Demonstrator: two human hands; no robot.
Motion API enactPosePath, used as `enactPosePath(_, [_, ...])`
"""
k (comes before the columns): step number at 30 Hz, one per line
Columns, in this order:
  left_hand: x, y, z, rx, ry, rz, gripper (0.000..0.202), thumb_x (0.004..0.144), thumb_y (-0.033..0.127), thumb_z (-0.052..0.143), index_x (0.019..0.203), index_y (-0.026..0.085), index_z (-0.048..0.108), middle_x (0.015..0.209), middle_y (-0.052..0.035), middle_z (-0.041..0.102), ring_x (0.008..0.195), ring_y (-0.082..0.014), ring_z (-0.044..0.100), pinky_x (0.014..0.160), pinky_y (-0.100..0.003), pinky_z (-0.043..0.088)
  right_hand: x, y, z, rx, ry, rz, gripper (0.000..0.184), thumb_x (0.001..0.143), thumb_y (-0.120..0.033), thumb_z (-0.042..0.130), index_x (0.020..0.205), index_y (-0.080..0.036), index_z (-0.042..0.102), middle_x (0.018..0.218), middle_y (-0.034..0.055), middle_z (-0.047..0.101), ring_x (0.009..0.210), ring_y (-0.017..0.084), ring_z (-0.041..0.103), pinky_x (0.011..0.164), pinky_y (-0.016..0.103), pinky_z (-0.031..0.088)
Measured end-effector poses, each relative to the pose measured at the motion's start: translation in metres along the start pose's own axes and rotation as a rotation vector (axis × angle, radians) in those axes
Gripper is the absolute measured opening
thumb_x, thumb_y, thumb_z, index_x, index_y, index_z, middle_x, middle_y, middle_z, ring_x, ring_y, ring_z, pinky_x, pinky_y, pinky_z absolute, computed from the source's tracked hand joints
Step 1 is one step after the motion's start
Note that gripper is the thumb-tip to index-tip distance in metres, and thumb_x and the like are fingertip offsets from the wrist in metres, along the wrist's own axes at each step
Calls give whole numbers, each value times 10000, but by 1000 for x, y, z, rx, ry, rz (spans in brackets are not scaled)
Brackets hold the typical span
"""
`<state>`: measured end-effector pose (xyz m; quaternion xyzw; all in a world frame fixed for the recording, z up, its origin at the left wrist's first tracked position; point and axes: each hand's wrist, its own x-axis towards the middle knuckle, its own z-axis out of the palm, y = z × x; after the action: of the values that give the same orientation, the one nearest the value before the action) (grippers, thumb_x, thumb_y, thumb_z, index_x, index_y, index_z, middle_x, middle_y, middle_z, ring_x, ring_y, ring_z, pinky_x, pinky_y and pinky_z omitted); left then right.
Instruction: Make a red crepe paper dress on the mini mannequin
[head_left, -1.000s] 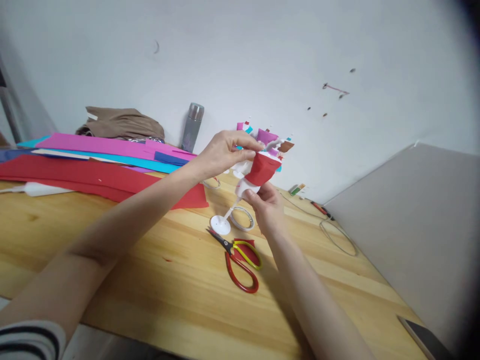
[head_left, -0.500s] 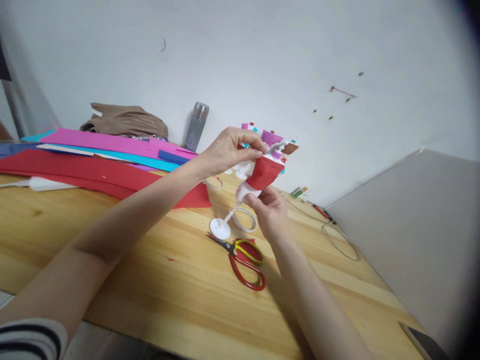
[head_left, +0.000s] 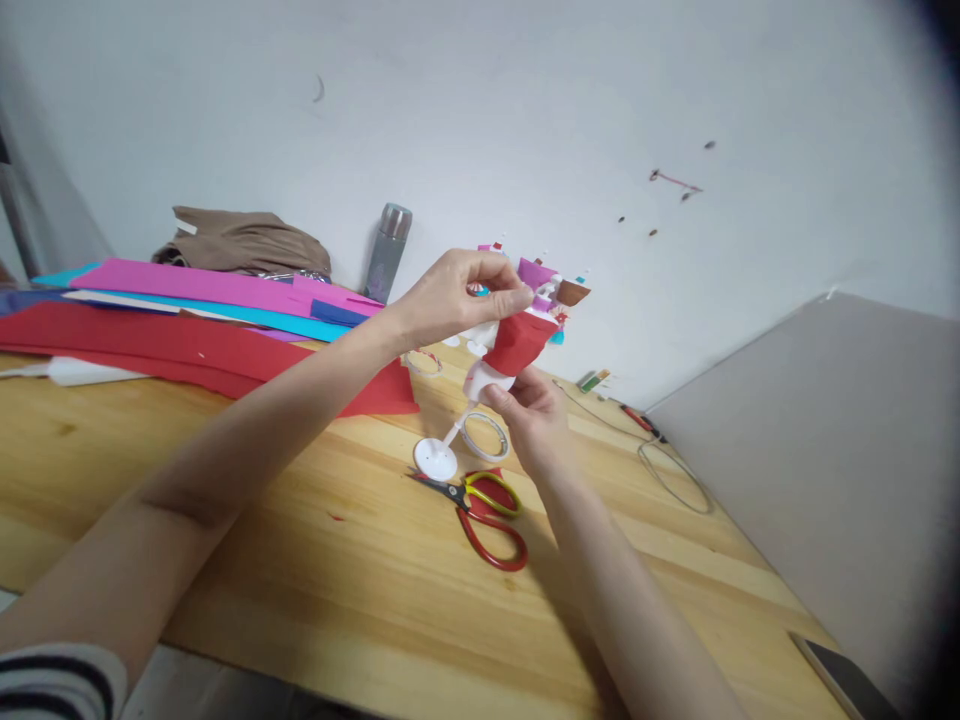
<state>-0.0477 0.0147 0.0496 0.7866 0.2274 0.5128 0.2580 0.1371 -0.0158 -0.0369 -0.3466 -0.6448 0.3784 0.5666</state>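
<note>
A small white stemmed piece point(head_left: 486, 382) with a round base point(head_left: 435, 459) is tilted above the table. A red paper or cloth wrap point(head_left: 519, 341) goes around its upper part. From the right, my right hand point(head_left: 541, 415) grips the white body, thumb in front and the other fingers partly hidden behind. At the top edge of the wrap, my left hand point(head_left: 476, 290) has its thumb and forefinger pinched together; what is between them is too small to make out. Scissors with yellow and red handles point(head_left: 491, 535) lie beneath, partly over a red scrap.
Long coloured sheets point(head_left: 225, 285) and a red sheet point(head_left: 150, 345) spread across the left. Behind stand a grey flask point(head_left: 388, 255), brown fabric point(head_left: 247, 240) and several small coloured pieces point(head_left: 574, 291). Tape rolls point(head_left: 485, 437), a cable point(head_left: 675, 480) and a dark flat device point(head_left: 847, 675) lie around.
The view has shifted slightly, so everything sits a little further left. My left fingertips stay at the top of the red wrap, and my right hand keeps its hold.
</note>
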Motion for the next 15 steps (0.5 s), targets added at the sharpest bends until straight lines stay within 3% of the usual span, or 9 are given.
enactPosePath(4, [-1,5,12,80,52,14,322,787,430,728,938,149,687,1020,-88,710,989,-243,654,871,-390,530,-1,-2,1,-27,-26,-18,273,713,-374,790,945,-259,701,1004,42,768,939,262,703,871,460,567])
enactPosePath(8, [-6,20,24,293,95,-88,459,739,521,757,1008,165,651,1098,-91,697,1070,-283,635,949,-432,493,-5,-6,7,-71,13,-60,260,737,-367,787,953,-254,697,986,40,763,926,251,698,858,440,563])
enactPosePath(15, [-15,35,32,303,34,-202,799,703,452,800,1380,218,446,1451,-144,521,1317,-350,507,1061,-464,434,-10,-7,13,-185,148,-106,235,704,-347,808,876,-249,680,876,41,733,824,239,676,747,408,574])
